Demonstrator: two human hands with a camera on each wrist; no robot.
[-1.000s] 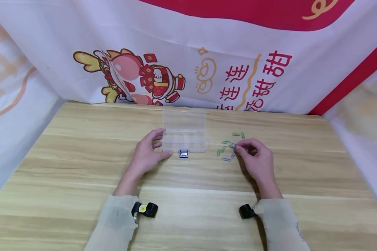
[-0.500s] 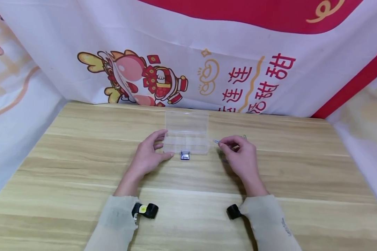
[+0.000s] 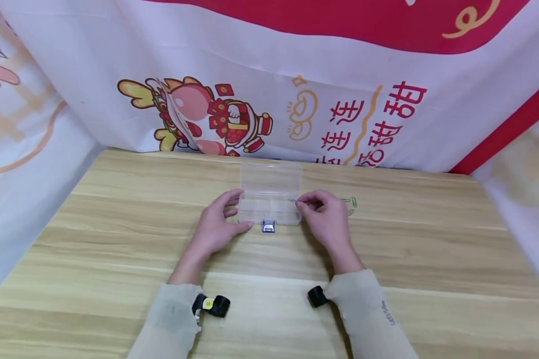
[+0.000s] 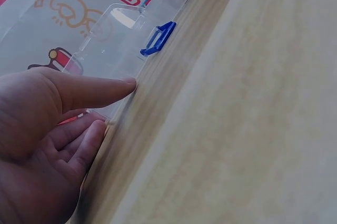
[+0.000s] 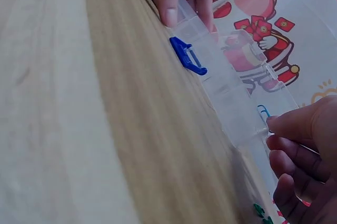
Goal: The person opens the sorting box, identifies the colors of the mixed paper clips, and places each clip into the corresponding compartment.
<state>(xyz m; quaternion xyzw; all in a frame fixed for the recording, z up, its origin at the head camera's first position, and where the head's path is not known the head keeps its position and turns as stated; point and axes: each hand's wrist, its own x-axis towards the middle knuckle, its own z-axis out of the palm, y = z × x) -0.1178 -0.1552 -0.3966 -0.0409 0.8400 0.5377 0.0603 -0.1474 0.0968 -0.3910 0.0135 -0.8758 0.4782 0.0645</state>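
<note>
A clear plastic compartment box lies on the table with its lid raised at the back and a blue latch at its front. My left hand grips the box's left end, thumb at the front edge and fingers at the side. Between thumb and index finger, my right hand pinches a blue paper clip over the rightmost part of the box. Several green paper clips lie to the right of the box; others there are hidden behind the right hand.
The wooden table reaches back to a printed cloth hanging close behind the box. A strapped black wrist camera sits on the left forearm, another camera on the right.
My right hand has picked the blue paper clip out of the scattered clips and carried it left to over the box. The left hand has kept its hold on the box.
</note>
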